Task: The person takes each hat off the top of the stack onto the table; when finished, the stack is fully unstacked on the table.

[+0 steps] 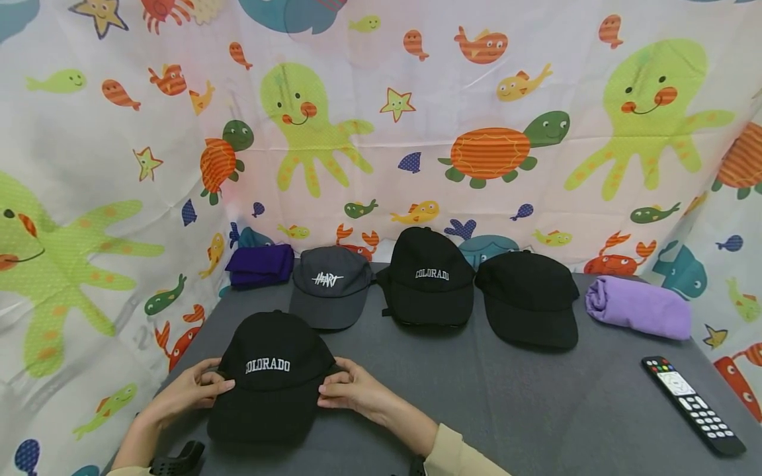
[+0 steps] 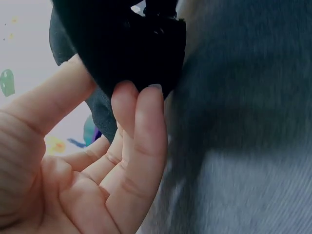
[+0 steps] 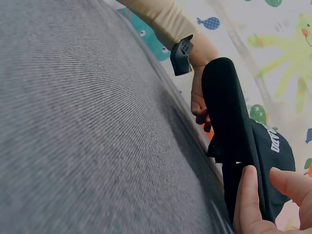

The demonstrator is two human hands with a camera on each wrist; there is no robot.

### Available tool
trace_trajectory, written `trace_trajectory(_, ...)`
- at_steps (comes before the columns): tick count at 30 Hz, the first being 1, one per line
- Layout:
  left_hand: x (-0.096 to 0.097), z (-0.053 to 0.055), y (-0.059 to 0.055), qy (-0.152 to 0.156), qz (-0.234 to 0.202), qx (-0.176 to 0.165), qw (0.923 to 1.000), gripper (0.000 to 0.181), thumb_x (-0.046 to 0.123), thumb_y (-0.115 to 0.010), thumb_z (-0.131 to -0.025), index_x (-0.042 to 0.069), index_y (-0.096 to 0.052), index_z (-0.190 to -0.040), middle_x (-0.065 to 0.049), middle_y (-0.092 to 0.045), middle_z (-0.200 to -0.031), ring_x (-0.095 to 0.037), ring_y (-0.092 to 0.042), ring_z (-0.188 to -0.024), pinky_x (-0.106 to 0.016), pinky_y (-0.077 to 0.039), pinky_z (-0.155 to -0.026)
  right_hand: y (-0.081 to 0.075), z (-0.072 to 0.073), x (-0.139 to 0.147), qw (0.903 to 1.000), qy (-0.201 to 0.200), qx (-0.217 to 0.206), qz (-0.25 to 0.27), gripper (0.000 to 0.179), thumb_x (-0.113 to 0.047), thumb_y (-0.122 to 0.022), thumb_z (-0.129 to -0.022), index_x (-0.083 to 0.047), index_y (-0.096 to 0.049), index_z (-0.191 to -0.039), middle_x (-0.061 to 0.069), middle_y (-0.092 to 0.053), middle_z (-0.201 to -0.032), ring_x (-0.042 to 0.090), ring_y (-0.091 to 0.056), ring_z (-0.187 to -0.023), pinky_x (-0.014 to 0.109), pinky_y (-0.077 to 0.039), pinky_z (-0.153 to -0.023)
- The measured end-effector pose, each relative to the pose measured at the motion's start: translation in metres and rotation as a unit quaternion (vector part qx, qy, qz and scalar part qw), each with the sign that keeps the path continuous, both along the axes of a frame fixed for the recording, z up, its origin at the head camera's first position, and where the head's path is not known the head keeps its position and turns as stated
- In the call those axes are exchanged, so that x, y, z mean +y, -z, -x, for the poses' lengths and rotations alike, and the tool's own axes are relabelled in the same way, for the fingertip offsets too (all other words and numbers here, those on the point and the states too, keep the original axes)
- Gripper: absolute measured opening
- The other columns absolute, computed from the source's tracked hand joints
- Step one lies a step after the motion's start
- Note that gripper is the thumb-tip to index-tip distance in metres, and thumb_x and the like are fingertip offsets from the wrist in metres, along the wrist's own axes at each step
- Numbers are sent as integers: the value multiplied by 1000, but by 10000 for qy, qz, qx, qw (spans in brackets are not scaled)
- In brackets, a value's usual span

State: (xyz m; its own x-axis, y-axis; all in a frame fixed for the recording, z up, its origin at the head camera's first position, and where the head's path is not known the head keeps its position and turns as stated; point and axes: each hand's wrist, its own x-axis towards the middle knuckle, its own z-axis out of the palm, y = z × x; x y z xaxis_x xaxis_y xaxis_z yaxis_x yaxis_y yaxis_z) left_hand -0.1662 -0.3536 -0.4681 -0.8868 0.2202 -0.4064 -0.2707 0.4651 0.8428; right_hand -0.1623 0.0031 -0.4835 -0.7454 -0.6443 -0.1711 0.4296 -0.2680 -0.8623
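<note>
A black baseball cap (image 1: 268, 410) with white "COLORADO" lettering is held between both hands at the front left, its brim toward the person. My left hand (image 1: 193, 390) pinches the cap's left edge between thumb and fingers. At the opposite edge, my right hand (image 1: 360, 393) pinches the cap with thumb and fingers. In the left wrist view, the cap's dark edge (image 2: 131, 48) lies between the thumb and fingers. The right wrist view shows the brim (image 3: 226, 107) from the side, raised off the grey cloth.
Along the back lie folded dark purple cloth (image 1: 260, 266), a grey "HEART" cap (image 1: 330, 301), another black "COLORADO" cap (image 1: 428, 277), a plain black cap (image 1: 530, 297) and a rolled lilac cloth (image 1: 638, 308). A remote control (image 1: 693, 404) rests at right on the grey table (image 1: 506, 410).
</note>
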Motion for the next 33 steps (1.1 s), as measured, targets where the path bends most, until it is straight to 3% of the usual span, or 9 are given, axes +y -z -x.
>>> trace_trajectory(9,-14,1,3,-323,126,15,9994,81,30,-59,-91,-7,-8,-143,-5,-64,-102,-17,-62,-94,-42,-50,-84,11,4,-17,9997,112,-142,163,82,0,-60,-88,-6,-4,-148,5,-60,-96,17,-65,-84,36,-52,-84)
trace_trajectory(16,-35,1,3,-359,308,25,9989,82,29,-59,-91,-8,-7,-142,-3,-65,-101,-12,-62,-91,-39,-51,-82,15,5,-35,9996,18,-84,278,79,-1,-55,-91,-8,-1,-149,2,-60,-98,20,-65,-91,36,-50,-88)
trace_trajectory(21,-50,3,0,-247,401,159,9988,81,25,-57,-92,-11,-4,-141,-1,-66,-100,-7,-61,-88,-35,-52,-78,15,4,-48,9994,-75,63,319,80,-3,-55,-92,-10,0,-149,9,-56,-108,29,-62,-102,36,-49,-90)
trace_trajectory(26,-60,5,-2,-164,473,129,9987,83,26,-56,-93,-12,-1,-142,-7,-63,-107,-7,-60,-90,-37,-52,-79,16,7,-54,9993,-70,171,311,79,-3,-54,-93,-11,0,-149,18,-50,-119,34,-58,-109,36,-48,-92)
trace_trajectory(33,-67,14,-3,-245,770,237,9965,82,29,-58,-92,-9,-5,-143,-14,-60,-111,-13,-62,-91,-36,-52,-78,16,15,-61,9986,-219,481,84,79,-6,-54,-93,-12,0,-150,20,-47,-126,35,-56,-113,35,-47,-94)
